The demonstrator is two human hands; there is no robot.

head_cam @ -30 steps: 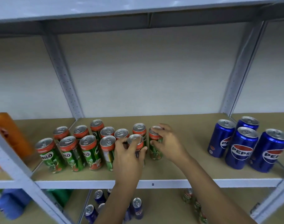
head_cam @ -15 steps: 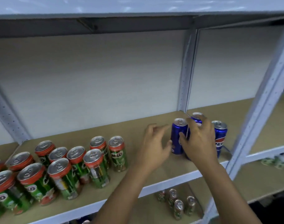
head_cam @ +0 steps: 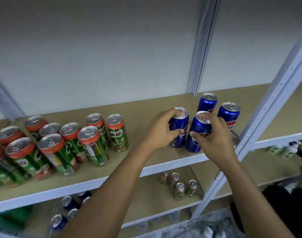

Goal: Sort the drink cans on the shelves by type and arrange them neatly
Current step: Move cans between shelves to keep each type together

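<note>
Left hand (head_cam: 161, 130) curled round a blue can (head_cam: 179, 127), fingers (head_cam: 171, 114) over its top rim, thumb pressed to its side. Right hand (head_cam: 213, 143) gripping a second blue can (head_cam: 198, 133) just beside the first, fingers over the lid, thumb on the label. Two more blue cans (head_cam: 207, 102) beyond the right fingertips. Green cans (head_cam: 95, 141) clustered well left of the left fingers, all upright on the shelf (head_cam: 140, 107). More cans (head_cam: 180, 187) on the lower shelf, below both hands.
</note>
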